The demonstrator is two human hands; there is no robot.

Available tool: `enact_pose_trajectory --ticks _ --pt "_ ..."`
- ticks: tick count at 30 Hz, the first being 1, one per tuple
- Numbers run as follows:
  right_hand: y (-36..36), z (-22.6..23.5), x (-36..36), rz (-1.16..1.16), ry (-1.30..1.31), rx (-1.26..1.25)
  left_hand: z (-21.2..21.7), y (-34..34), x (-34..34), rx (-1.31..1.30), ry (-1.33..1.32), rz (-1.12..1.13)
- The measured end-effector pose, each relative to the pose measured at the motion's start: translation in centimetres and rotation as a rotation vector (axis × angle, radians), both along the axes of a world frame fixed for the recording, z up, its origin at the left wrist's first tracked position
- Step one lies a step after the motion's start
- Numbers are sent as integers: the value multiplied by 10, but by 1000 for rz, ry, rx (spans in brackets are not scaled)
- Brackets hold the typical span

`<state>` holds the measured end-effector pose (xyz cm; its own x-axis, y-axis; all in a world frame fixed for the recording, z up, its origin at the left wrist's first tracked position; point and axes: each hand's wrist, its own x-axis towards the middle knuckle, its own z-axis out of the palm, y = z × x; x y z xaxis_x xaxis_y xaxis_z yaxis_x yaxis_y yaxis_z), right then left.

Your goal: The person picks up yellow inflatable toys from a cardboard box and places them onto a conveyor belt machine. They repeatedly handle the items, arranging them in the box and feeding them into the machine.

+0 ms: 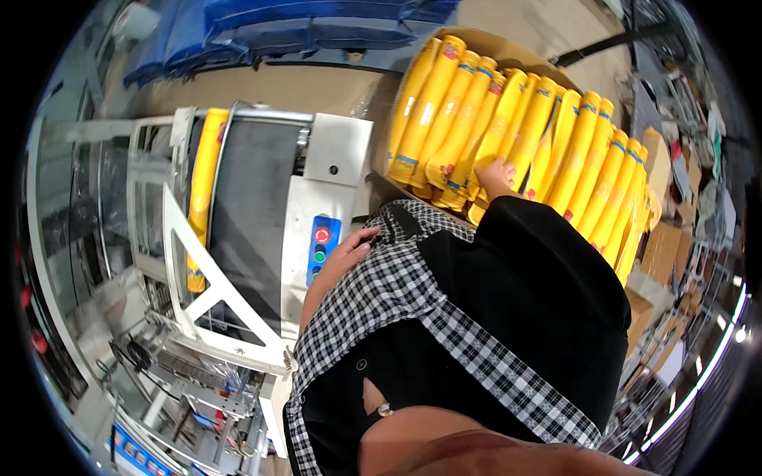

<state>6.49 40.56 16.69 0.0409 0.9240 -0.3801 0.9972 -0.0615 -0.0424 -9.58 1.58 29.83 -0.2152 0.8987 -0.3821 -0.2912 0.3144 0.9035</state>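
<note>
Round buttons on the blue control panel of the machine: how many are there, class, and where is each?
3, in a column on the blue panel: red button on top, green button in the middle, dark button lowest, beside the left hand.

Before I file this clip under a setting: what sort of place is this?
Probably a factory packing line: a box of yellow tubes, a conveyor machine carrying one, and its control buttons. The right hand rests on the tubes.

Right hand (498,174): arm in black sleeve extended forward, fingers spread and curled downward. Left hand (349,252): forearm bent close to torso, fingers loosely extended, palm down, grip empty.
</note>
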Motion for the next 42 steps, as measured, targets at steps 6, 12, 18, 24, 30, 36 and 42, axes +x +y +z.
enact_pose_trajectory --ticks 6,12,18,24,30,36,42 --pt "54 10 -15 -331 4 7 25 3 -17 -73 64 -10" --pt "75 3 -35 -198 196 -144 24 0 -27 -139 17 19" --pt "81 -35 -37 -180 539 -23 34 -6 -18 -143 43 41" --pt "2 10 -86 28 1375 -392 0 -45 -25 -117 -10 270" --pt "-55 91 -123 546 1298 -843 -11 -44 -30 49 71 559" --pt "-160 169 -197 1050 972 -1550 34 -54 -40 447 -339 824" --pt "-243 181 -235 1558 544 -1545 27 -95 -7 465 -330 990"
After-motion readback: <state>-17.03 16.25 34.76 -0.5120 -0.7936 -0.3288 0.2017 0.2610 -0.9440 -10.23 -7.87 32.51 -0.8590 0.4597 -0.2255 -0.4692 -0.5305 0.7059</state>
